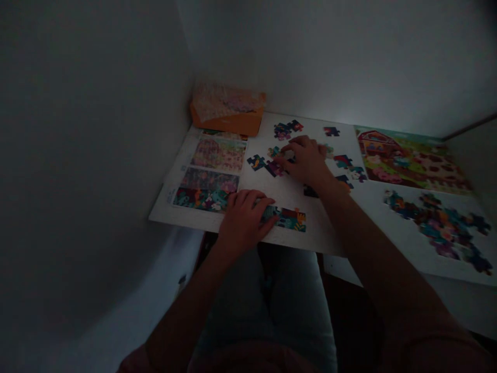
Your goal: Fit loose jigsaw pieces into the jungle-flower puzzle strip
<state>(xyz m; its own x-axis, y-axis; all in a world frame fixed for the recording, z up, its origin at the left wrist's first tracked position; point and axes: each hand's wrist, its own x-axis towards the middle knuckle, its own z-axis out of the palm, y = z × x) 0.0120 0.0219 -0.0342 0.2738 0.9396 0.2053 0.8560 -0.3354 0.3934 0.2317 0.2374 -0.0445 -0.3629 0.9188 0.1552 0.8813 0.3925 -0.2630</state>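
While touching left fingers point(248, 201), joined puzzle pieces point(284, 218)

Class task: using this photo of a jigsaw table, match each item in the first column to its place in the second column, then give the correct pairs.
Items
1. Orange box
2. Barn picture
3. Heap of loose jigsaw pieces
4. Joined strip of jigsaw pieces

Places
A. Beside the left hand, near the board's front edge
B. Lower right of the white board
C. Far left corner of the board
D. Upper right of the board

Pairs: 1-C, 2-D, 3-B, 4-A
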